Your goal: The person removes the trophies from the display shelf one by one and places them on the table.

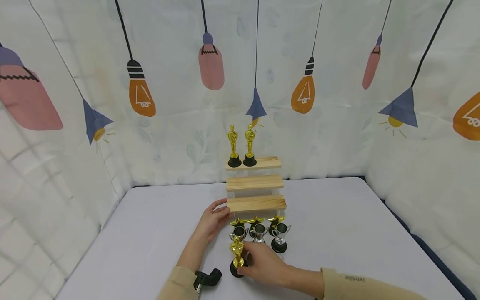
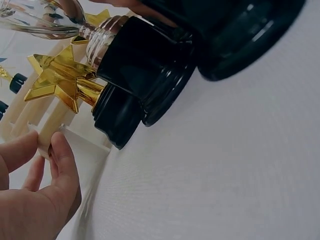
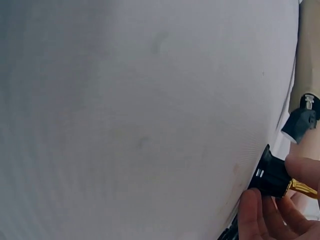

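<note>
In the head view, my right hand [image 1: 264, 264] pinches a gold statuette trophy [image 1: 236, 252] near its black base, in front of the small cups. The right wrist view shows that black base [image 3: 272, 175] between thumb and fingers, close to the white tabletop. My left hand [image 1: 214, 221] grips the left end of the lowest wooden board [image 1: 256, 203] of a three-step display shelf. Up close in the left wrist view, thumb and fingertips pinch the board's end [image 2: 51, 127]. Two more gold statuettes, left [image 1: 233, 143] and right [image 1: 249, 143], stand upright on the top board [image 1: 268, 162].
Before the shelf stand three silver cup trophies [image 1: 280, 237] on black bases, with three gold star trophies [image 1: 276, 218] close behind them. The middle board [image 1: 255, 182] bears nothing. A white cloth covers the table [image 1: 330, 233]; a patterned curtain [image 1: 168, 141] hangs behind.
</note>
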Demonstrator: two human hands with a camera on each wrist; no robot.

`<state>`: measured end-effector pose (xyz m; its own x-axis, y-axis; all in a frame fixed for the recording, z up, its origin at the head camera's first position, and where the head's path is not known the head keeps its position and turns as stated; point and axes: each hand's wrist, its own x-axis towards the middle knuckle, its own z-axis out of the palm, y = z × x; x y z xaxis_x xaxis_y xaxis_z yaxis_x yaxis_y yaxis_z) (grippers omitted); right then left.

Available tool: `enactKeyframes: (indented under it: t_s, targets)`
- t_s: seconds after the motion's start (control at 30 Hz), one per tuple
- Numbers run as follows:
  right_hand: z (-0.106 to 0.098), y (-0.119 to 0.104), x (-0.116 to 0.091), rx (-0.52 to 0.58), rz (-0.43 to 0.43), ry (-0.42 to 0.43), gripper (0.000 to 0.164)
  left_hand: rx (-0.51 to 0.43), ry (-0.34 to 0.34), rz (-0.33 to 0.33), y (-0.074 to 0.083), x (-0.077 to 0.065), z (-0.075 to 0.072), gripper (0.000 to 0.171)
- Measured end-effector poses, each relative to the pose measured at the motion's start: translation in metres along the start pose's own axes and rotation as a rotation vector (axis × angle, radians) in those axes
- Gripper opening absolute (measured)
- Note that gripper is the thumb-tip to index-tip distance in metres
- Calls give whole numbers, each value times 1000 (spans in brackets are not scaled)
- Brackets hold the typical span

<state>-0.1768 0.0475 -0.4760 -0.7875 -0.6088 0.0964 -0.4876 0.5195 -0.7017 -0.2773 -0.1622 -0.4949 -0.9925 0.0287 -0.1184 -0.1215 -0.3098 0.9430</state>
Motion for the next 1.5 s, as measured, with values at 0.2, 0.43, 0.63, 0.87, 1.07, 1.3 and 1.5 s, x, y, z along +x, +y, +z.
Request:
enactKeyframes:
  t_s: [0.2, 0.43, 0.63, 0.87, 1.07, 1.3, 1.5]
  targets:
    - [-1, 0, 1, -10, 5, 6, 27, 7, -5, -1, 0, 0, 0, 46]
    - [-5, 3, -4, 47, -23, 6, 29, 4, -2, -4, -1, 1, 1, 46]
    - [-16, 6, -13, 62, -52, 14, 28, 7, 0, -5, -1, 0, 2, 47]
    - [-26, 4, -22, 115, -102, 31, 25, 8, 0, 0, -1, 0, 2, 46]
    - [-38, -8, -25, 115, -156, 60, 24, 15, 3, 6, 1, 0, 3, 46]
    - [-54, -20, -26, 154, -140, 112, 23, 18, 7, -5, 0, 0, 2, 47]
    - [-68, -25, -25, 185, -148, 164, 20, 7, 1, -8, -2, 0, 1, 49]
